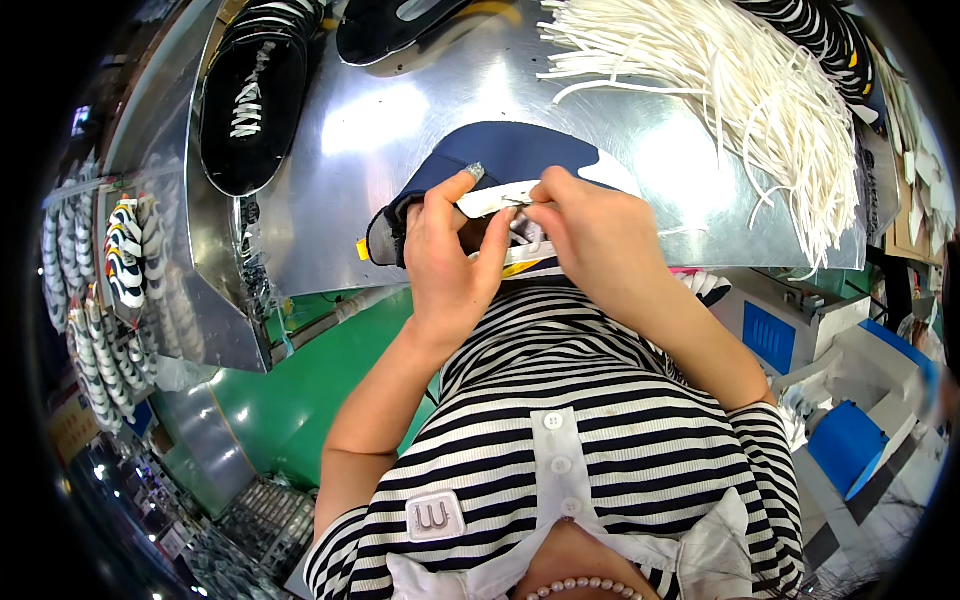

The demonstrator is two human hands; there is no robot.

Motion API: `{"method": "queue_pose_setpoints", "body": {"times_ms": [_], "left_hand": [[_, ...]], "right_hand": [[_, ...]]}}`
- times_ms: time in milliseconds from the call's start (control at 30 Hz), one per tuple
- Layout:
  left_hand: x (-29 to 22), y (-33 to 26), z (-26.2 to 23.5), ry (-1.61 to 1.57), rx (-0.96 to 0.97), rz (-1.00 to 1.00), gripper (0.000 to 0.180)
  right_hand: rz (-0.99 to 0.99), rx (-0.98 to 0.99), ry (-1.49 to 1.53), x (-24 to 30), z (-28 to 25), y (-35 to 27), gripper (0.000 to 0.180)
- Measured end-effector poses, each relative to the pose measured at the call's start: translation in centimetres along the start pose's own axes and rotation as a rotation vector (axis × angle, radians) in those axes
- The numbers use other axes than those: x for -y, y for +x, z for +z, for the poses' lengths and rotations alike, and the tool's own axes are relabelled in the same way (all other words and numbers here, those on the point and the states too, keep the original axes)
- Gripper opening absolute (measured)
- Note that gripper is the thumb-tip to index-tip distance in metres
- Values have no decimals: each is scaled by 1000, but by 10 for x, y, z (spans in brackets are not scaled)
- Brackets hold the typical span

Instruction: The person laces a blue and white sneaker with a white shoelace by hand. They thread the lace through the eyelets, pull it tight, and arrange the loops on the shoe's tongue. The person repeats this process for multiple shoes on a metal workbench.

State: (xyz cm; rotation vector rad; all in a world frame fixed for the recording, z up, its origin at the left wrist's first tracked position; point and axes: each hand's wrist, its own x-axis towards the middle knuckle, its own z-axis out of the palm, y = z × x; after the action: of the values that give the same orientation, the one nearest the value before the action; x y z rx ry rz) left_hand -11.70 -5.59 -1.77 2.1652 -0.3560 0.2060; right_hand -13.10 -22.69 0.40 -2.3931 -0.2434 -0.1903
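A navy shoe upper with white parts lies on its side at the front of the metal table. Its white eyelet strip faces me, and the opening below it shows a grey lining. My left hand grips the upper, fingers over the strip and thumb from underneath. Against the strip's right part my right hand is closed in a pinch. Something thin and dark shows at its fingertips, too small to name. Below the pinch, a short piece of white lace shows in the opening.
A large heap of white shoelaces covers the table's right. Black shoe uppers are stacked at the left, with another dark upper at the back. Blue and white machinery stands right; bundled uppers hang far left.
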Motion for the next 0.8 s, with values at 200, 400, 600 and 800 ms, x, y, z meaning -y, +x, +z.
{"method": "queue_pose_setpoints", "body": {"times_ms": [200,400,600,800], "left_hand": [[2,1,2,-153,-8,-176,37],[0,4,2,-200,-32,-199,38],[-1,4,1,-8,-5,-66,35],[-12,12,4,226,1,357,36]], "right_hand": [[86,22,103,5,-22,-5,13],[96,34,108,6,-29,-3,13],[69,87,72,2,-23,0,11],[20,124,-128,4,11,16,18]]}}
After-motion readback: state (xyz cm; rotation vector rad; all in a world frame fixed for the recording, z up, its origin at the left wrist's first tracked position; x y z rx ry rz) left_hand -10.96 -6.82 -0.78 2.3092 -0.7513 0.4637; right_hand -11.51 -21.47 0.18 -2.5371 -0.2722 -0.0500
